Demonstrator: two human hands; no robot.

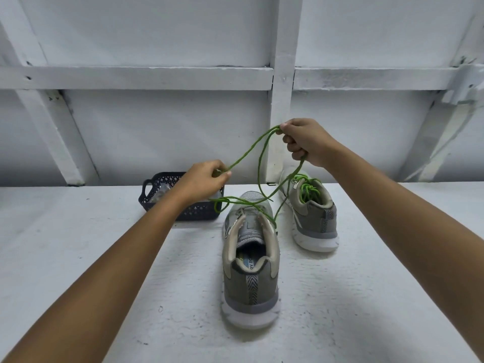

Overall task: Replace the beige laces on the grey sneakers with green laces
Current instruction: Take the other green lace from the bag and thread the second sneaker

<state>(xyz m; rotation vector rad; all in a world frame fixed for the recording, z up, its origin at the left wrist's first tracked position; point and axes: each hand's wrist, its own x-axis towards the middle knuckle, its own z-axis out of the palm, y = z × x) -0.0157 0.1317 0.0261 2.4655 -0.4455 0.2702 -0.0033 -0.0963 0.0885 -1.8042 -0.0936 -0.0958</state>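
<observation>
White-painted tabletop (91, 244) below a beamed white wall holds a dark plastic basket (193, 213) at the left (contents unclear). Beside it the left hand (204, 179) pinches the green lace (246, 155), which droops across the near grey sneaker (250, 273); its eyelets look mostly unlaced and no beige lace shows. The right hand (305, 142), raised, grips the lace's loops. The far grey sneaker (313, 216) already wears green, so about half remains.

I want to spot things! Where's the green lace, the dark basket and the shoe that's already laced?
green lace (243, 155), head view, on the raised slanting strand.
dark basket (201, 212), head view, on its front wall.
laced shoe (317, 221), head view, on its grey heel side.
</observation>
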